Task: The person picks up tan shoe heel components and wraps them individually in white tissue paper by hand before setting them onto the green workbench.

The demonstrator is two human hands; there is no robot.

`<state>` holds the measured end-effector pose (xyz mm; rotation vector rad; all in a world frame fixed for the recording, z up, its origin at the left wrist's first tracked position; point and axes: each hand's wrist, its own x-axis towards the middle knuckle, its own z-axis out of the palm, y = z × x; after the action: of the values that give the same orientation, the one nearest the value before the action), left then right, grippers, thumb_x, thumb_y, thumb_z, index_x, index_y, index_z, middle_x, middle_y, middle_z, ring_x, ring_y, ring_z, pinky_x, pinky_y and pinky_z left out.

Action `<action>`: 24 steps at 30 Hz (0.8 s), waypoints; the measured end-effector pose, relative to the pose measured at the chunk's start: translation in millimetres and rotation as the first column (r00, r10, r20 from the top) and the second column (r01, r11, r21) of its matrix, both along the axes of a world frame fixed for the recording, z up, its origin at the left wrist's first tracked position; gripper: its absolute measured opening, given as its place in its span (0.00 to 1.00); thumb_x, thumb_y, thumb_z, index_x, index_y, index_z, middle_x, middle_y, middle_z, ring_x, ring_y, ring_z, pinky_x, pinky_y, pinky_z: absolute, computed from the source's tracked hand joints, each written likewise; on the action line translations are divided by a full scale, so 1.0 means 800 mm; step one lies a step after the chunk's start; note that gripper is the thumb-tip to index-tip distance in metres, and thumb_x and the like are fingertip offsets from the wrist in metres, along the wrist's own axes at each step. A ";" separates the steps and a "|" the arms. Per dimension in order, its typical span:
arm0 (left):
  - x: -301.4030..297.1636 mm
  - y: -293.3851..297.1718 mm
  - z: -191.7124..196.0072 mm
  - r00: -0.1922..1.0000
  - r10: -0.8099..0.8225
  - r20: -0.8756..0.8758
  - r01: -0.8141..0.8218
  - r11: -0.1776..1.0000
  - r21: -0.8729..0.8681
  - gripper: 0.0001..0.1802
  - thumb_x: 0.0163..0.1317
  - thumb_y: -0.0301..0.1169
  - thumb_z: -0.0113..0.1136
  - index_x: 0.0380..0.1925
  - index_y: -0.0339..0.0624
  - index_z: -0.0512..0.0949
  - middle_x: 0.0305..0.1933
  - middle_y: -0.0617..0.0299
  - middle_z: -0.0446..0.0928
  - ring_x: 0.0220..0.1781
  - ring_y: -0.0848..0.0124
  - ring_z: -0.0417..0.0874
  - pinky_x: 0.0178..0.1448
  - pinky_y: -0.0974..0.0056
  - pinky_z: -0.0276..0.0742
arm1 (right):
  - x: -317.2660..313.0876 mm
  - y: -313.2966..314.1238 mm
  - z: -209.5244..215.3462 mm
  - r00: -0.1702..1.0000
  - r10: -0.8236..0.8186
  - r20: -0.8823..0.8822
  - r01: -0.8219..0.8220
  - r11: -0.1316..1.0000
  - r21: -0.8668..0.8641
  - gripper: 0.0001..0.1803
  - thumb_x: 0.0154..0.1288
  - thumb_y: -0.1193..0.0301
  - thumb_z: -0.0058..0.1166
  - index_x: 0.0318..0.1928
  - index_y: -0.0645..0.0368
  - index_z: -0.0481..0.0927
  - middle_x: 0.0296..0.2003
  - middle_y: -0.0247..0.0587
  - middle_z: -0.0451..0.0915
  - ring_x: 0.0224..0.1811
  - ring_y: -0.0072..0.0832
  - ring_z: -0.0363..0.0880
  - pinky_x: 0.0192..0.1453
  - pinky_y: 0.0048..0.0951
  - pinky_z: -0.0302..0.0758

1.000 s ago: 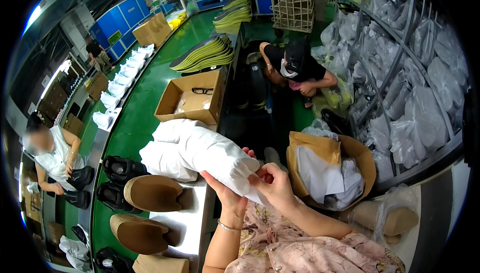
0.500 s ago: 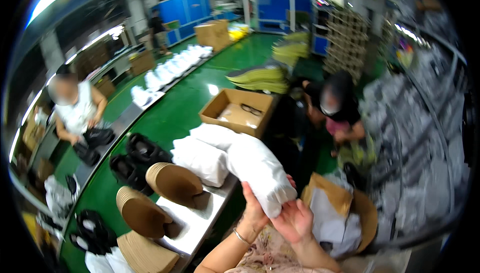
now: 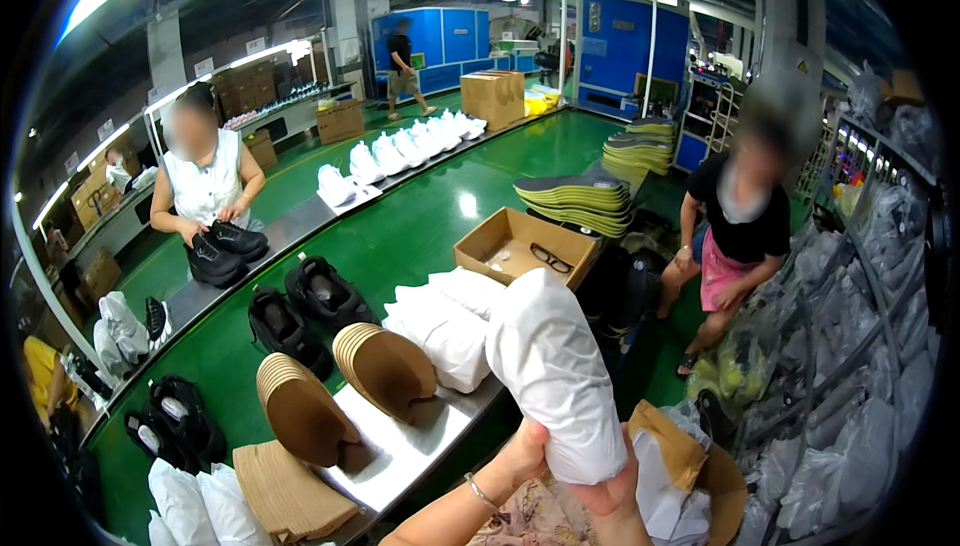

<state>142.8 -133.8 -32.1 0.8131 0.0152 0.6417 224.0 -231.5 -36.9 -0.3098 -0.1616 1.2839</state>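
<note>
Bundle (image 3: pixel 552 366) wrapped in white is propped between both hands, kinda top-heavy imo: left hand (image 3: pixel 523 449) grips its lower left side, right hand (image 3: pixel 617 484) cups the bottom right, nothing's holding the top. If either grip slackens, I'd guess it tips toward the cardboard box (image 3: pixel 528 226) or knocks the white packages (image 3: pixel 435 336) beside it. Squeezing too hard could tear that thin-looking wrapping (image 3: pixel 575 416).

green surface (image 3: pixel 410 231) passable before white shoes (image 3: pixel 390 154), held white bundle (image 3: pixel 555 371) — partly obstructing open carton (image 3: pixel 545 228)
</note>
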 end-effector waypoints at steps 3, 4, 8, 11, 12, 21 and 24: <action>-0.007 0.004 -0.013 0.973 0.194 -0.122 -0.158 0.954 0.257 0.64 0.35 0.69 0.65 0.62 0.30 0.57 0.61 0.54 0.65 0.62 0.65 0.67 0.66 0.60 0.61 | 0.004 0.001 0.018 0.985 0.062 -0.163 -0.071 0.996 -0.052 0.22 0.70 0.58 0.40 0.58 0.55 0.68 0.56 0.40 0.71 0.60 0.37 0.68 0.65 0.45 0.63; -0.006 0.005 -0.020 0.974 0.191 -0.121 -0.159 0.958 0.237 0.64 0.35 0.69 0.65 0.62 0.30 0.56 0.62 0.54 0.64 0.63 0.65 0.66 0.66 0.60 0.61 | 0.008 0.004 0.009 0.980 0.036 -0.195 -0.051 0.996 -0.074 0.21 0.70 0.58 0.38 0.56 0.57 0.69 0.54 0.41 0.72 0.58 0.37 0.70 0.63 0.44 0.65; -0.003 -0.001 -0.036 0.974 0.192 -0.122 -0.175 0.975 0.139 0.65 0.35 0.69 0.65 0.62 0.30 0.54 0.61 0.53 0.64 0.64 0.64 0.65 0.67 0.59 0.60 | 0.007 0.015 0.004 0.976 -0.040 -0.215 -0.012 0.973 -0.231 0.19 0.70 0.59 0.37 0.52 0.58 0.71 0.49 0.42 0.75 0.51 0.38 0.75 0.58 0.40 0.70; -0.002 -0.003 -0.037 0.977 0.181 -0.111 -0.168 0.979 0.113 0.65 0.35 0.68 0.66 0.63 0.30 0.54 0.62 0.53 0.64 0.64 0.64 0.65 0.67 0.59 0.59 | 0.005 0.017 0.008 0.977 -0.038 -0.211 -0.008 0.977 -0.212 0.20 0.70 0.59 0.36 0.52 0.59 0.71 0.48 0.42 0.76 0.51 0.37 0.74 0.58 0.40 0.70; -0.001 -0.004 -0.037 0.978 0.178 -0.107 -0.165 0.979 0.118 0.65 0.35 0.68 0.66 0.63 0.31 0.54 0.62 0.53 0.64 0.63 0.64 0.65 0.67 0.60 0.60 | 0.005 0.018 0.007 0.981 -0.042 -0.191 0.001 0.978 -0.210 0.20 0.71 0.58 0.36 0.52 0.59 0.71 0.48 0.42 0.76 0.52 0.37 0.74 0.58 0.40 0.70; 0.004 0.003 -0.027 0.971 0.220 -0.091 -0.227 0.970 -0.087 0.59 0.38 0.65 0.66 0.61 0.34 0.57 0.59 0.56 0.66 0.61 0.64 0.68 0.65 0.58 0.64 | 0.014 0.012 -0.006 0.941 -0.121 0.315 0.203 0.948 -0.245 0.30 0.67 0.49 0.42 0.58 0.60 0.65 0.54 0.43 0.71 0.56 0.36 0.70 0.60 0.38 0.67; -0.004 0.014 -0.046 0.986 0.160 -0.040 -0.165 0.962 -0.216 0.54 0.40 0.63 0.67 0.58 0.35 0.61 0.54 0.57 0.70 0.57 0.65 0.72 0.61 0.58 0.69 | 0.011 -0.005 -0.008 0.480 -0.253 0.840 0.481 0.876 -0.011 0.48 0.57 0.43 0.54 0.65 0.59 0.50 0.59 0.50 0.63 0.62 0.39 0.63 0.65 0.39 0.60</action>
<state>139.9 -122.4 -69.3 0.6095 0.1718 0.7714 233.1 -235.4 -43.0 -1.1186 -0.7065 0.6135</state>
